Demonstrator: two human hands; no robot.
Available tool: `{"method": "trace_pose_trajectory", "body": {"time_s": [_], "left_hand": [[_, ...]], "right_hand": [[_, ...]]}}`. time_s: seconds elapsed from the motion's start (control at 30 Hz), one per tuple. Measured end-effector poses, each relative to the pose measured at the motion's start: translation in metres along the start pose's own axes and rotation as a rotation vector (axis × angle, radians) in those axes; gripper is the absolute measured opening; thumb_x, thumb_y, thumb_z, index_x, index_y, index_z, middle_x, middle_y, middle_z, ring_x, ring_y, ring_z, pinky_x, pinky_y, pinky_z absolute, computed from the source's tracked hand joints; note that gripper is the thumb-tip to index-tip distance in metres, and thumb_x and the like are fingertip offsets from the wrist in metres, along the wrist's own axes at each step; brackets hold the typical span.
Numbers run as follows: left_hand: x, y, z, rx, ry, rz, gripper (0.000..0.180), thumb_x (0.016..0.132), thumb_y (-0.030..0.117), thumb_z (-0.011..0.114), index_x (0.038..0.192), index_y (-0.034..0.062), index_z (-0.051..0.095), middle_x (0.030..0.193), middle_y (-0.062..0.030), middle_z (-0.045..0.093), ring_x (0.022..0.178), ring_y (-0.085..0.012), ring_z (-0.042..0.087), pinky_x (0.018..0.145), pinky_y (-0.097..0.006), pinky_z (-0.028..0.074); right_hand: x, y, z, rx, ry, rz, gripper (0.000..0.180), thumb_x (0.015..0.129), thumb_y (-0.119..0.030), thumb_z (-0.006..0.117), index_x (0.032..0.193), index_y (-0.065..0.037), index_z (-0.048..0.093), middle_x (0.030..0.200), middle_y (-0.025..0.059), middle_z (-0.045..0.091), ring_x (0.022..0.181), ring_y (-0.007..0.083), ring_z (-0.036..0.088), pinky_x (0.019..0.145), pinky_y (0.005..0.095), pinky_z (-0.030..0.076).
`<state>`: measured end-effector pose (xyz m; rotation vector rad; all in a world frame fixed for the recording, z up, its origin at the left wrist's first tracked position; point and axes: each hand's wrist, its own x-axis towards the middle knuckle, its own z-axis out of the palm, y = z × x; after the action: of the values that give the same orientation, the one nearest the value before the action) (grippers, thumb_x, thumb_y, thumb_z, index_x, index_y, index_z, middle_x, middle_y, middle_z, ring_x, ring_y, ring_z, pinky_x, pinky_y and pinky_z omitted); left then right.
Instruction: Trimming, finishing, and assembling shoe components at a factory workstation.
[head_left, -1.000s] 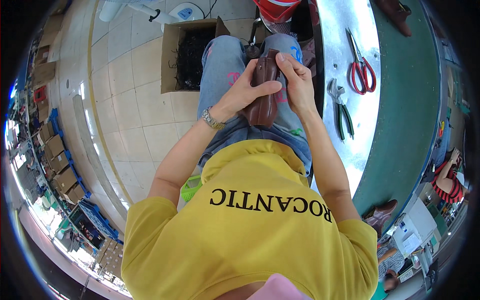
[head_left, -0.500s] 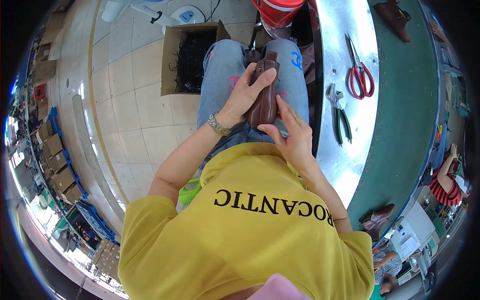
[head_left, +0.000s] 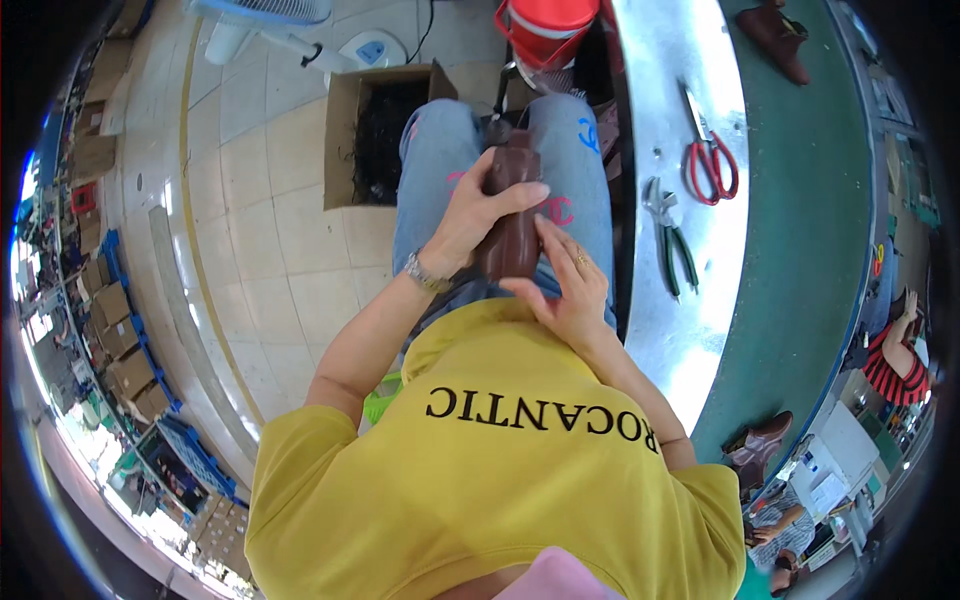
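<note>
A brown leather boot lies over my lap between my knees, its rounded toe end toward me. My left hand wraps it from the left side, with the thumb across the top. At the toe end my right hand holds it, the thumb at the tip and the fingers along its right side. The sole and the underside are hidden.
On the metal bench to my right lie red-handled scissors and green-handled pliers. Beyond runs a green belt with brown boots. A cardboard box of black scraps, a fan and a red bucket stand ahead.
The boot has shifted slightly nearer and to the left, with both hands following it. My view has tilted a little, so the box and bench appear moved.
</note>
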<state>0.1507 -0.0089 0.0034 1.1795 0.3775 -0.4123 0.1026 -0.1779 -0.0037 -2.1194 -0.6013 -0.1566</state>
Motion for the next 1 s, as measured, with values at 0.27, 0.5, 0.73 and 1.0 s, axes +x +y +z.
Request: {"method": "trace_pose_trajectory", "body": {"time_s": [0.27,0.5,0.73,1.0], "left_hand": [[-0.006,0.083,0.024,-0.687,-0.440,-0.185,0.059,0.092,0.041,0.060,0.137,0.0064,0.043,0.124,-0.0157,0.058,0.112,-0.0277,0.060,0.097,-0.041,0.048],[0.048,0.052,0.054,-0.104,-0.133,0.094,0.072,0.099,0.056,0.038,0.154,0.0174,0.012,0.155,-0.0153,0.025,0.128,-0.0284,0.047,0.104,-0.042,0.039],[0.040,0.016,-0.002,0.181,-0.179,-0.090,0.064,0.101,0.049,0.039,0.150,0.0101,0.026,0.147,-0.0151,0.039,0.121,-0.0256,0.055,0.099,-0.038,0.043],[0.025,-0.002,-0.026,0.262,-0.126,-0.264,0.046,0.099,0.037,0.053,0.134,0.0070,0.050,0.130,-0.0094,0.057,0.112,-0.0205,0.060,0.095,-0.034,0.046]], "right_hand": [[0.012,0.009,-0.062,0.542,-0.301,0.483,0.109,0.064,-0.022,0.089,0.151,-0.006,0.024,0.134,0.0219,0.053,0.123,0.0348,0.053,0.104,0.0398,0.040],[0.009,0.034,-0.116,0.681,0.538,0.624,0.075,0.077,0.000,0.074,0.143,-0.002,0.039,0.132,0.0115,0.055,0.111,0.0196,0.060,0.091,0.0304,0.049],[-0.025,0.182,-0.206,0.211,1.194,0.819,0.065,0.091,-0.030,0.067,0.141,0.000,0.039,0.126,0.0173,0.057,0.109,0.0235,0.057,0.095,0.0335,0.046],[0.046,0.222,-0.261,-0.832,0.164,1.050,0.051,0.088,-0.044,0.059,0.125,-0.007,0.062,0.085,0.0160,0.072,0.084,0.0329,0.070,0.085,0.0444,0.050]]}}
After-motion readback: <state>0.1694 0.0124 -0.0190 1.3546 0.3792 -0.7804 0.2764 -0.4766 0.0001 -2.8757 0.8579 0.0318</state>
